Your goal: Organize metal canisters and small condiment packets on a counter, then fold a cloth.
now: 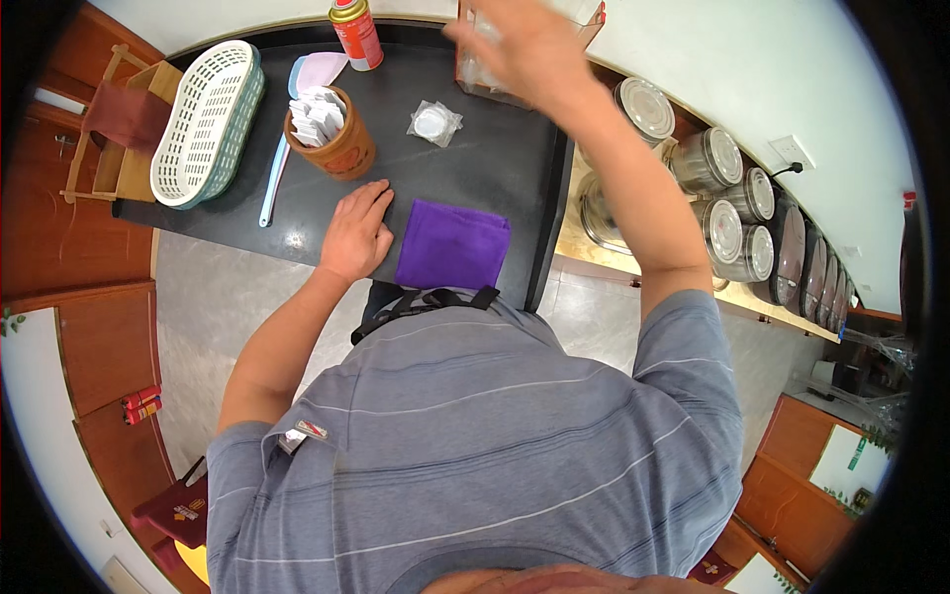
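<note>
My left hand (358, 230) rests on the black tabletop (475, 167), fingers stretched out and holding nothing. It lies between a folded purple cloth (454, 245) and a brown cylindrical pot (349, 152) full of white paper packets (318, 119). Raised over a clear, red-edged bin (512, 96) at the back right is my right hand (523, 52), blurred. Its fingertips run past the picture's top edge, so anything in them is hidden. Clear-wrapped items (475, 63) show inside the bin. A small white round item in clear plastic wrap (432, 123) sits on the tabletop.
White and green plastic baskets (204, 126) are stacked at the left, near a wooden rack (137, 119). A fly-swatter-like tool (276, 182) passes behind the pot. A red can (358, 37) stands at the back. Several lidded metal canisters (705, 160) line the right-hand shelf.
</note>
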Tool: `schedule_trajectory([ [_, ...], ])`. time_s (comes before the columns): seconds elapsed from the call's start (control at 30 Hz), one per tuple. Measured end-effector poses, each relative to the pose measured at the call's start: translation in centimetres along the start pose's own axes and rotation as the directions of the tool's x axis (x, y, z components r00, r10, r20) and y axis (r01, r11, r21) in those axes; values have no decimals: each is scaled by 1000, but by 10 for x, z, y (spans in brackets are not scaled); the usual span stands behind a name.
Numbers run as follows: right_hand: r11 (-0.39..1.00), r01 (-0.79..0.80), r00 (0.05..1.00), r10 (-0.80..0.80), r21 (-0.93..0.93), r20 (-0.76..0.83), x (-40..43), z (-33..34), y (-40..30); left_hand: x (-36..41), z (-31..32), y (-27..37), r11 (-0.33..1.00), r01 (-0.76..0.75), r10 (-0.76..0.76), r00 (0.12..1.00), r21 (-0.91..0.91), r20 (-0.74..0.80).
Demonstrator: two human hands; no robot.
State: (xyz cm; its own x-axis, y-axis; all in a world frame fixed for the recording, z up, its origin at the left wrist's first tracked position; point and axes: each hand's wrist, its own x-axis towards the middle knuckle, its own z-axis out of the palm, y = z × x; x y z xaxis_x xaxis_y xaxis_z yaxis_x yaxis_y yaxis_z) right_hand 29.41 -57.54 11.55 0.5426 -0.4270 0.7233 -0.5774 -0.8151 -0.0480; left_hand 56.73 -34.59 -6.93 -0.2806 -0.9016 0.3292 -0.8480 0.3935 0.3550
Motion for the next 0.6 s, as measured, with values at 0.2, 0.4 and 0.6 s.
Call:
schedule_trajectory([
  [0.2, 982, -113, 888, 32, 150, 459, -81, 102, -32, -1, 1, 0, 1000, 3, -3, 1000, 19, 15],
  [0.4, 993, -86, 892, 39, 85, 450, -110, 127, -43, 0, -1, 0, 1000, 15, -15, 1000, 0, 20],
  [0.6, 971, -192, 907, 121, 139, 402, -107, 121, -37, 1, -1, 0, 1000, 7, -7, 1000, 6, 15],
])
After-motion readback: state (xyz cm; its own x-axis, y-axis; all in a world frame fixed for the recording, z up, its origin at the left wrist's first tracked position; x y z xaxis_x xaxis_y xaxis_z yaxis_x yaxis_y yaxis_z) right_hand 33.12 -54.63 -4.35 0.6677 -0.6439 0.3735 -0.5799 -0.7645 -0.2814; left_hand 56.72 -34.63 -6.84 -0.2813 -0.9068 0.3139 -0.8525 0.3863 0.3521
